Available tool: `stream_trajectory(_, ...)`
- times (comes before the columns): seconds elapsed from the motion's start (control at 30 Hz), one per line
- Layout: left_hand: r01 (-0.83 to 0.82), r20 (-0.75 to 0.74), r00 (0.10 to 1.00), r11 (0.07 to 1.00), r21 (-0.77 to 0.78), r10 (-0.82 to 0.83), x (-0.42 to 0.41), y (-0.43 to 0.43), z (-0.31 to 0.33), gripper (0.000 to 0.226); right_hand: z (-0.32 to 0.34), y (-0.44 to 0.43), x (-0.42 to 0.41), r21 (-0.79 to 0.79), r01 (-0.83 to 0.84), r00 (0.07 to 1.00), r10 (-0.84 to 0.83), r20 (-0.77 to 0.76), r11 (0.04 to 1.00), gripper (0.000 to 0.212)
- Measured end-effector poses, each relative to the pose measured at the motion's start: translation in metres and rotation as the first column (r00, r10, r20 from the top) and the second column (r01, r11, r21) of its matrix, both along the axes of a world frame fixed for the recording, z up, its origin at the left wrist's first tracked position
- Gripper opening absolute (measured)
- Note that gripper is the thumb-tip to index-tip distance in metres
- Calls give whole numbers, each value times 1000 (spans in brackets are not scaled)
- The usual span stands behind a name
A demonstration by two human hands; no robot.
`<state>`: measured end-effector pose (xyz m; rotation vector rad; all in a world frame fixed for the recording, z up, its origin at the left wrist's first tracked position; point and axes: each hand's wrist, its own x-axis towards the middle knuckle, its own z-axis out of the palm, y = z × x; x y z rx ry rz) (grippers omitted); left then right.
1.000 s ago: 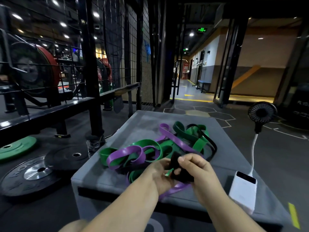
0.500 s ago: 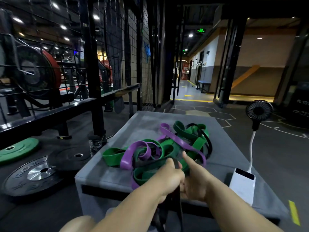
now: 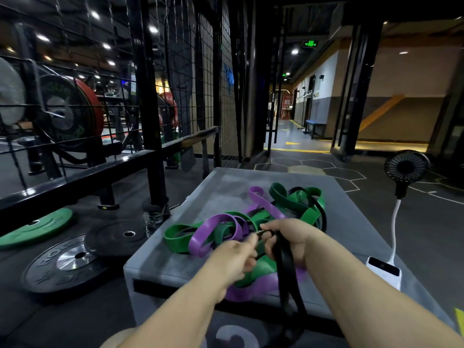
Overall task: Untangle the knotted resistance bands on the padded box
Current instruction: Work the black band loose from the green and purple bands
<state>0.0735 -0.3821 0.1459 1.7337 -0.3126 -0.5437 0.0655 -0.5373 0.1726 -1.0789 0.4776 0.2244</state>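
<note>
Head view. On top of the grey padded box (image 3: 175, 262), matte and scuffed pale: knotted resistance bands (image 3: 251, 222), flat rubbery loops wound through each other. Green band (image 3: 175, 238) and purple band (image 3: 200, 237) spilling toward the box's left side; more green loops toward the far end.

Right hand (image 3: 288, 237) over the heap near the box's front, grip closed round the smooth black band (image 3: 285, 267), hanging doubled down over the front edge. Left hand (image 3: 233, 259) just beside it, thumb toward the same black loop; grip too blurred to tell.

At the box's right front corner: glossy white power bank (image 3: 384, 271), thin white stem (image 3: 395, 222) curving up to a small round black fan (image 3: 406, 169).

On the floor left of the box: round weight plates (image 3: 67, 264), black and green. Ribbed clear bottle (image 3: 153, 217) near the box's left edge, by a black steel post (image 3: 153, 146).
</note>
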Motion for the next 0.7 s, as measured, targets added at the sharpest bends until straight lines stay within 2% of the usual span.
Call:
stream_trajectory(0.07,-62,-235,971,997,-43,50,17,-2,1,63,8,2,-3,-150,-14,999,18,32,989,24)
stream_trajectory(0.17,1,-514,853,983,-181,-95,33,-12,3,90,10,13,-11,-356,-95,992,117,42,930,24)
stream_trajectory(0.23,15,-597,780,959,-281,-187,38,-20,2,89,8,17,-19,-446,-110,989,141,37,888,28)
stream_trajectory(0.27,33,-594,782,963,-268,-192,42,-25,-1,84,7,17,-23,-534,-114,988,153,29,838,30)
stream_trajectory(0.3,64,-580,793,971,-230,-189,45,-29,-4,80,6,17,-27,-654,-129,983,181,12,745,31)
stream_trajectory(0.37,119,-559,810,983,-136,-176,48,-39,-13,74,4,17,-35,-868,-248,949,288,-128,430,29)
stream_trajectory(0.4,141,-551,816,985,-101,-174,48,-45,-16,71,3,18,-38,-923,-325,909,335,-246,206,25)
stream_trajectory(0.43,163,-546,817,983,-89,-185,48,-52,-21,66,1,21,-40,-934,-352,871,385,-306,54,20)
stream_trajectory(0.47,193,-529,825,979,-63,-197,48,-58,-25,59,-5,24,-39,-926,-376,836,418,-354,-33,24)
stream_trajectory(0.57,249,-456,866,967,43,-203,38,-71,-25,21,-17,29,-40,-904,-426,839,360,-408,-33,39)
stream_trajectory(0.63,156,-389,914,984,87,-111,38,-76,-24,20,-23,24,-40,-921,-386,851,366,-376,-47,43)
stream_trajectory(0.67,79,-361,931,995,61,-52,41,-78,-23,24,-27,17,-40,-931,-361,845,399,-355,-63,44)
stream_trajectory(0.7,-6,-348,938,1000,-2,5,47,-80,-23,28,-31,13,-38,-944,-330,850,432,-302,-10,41)
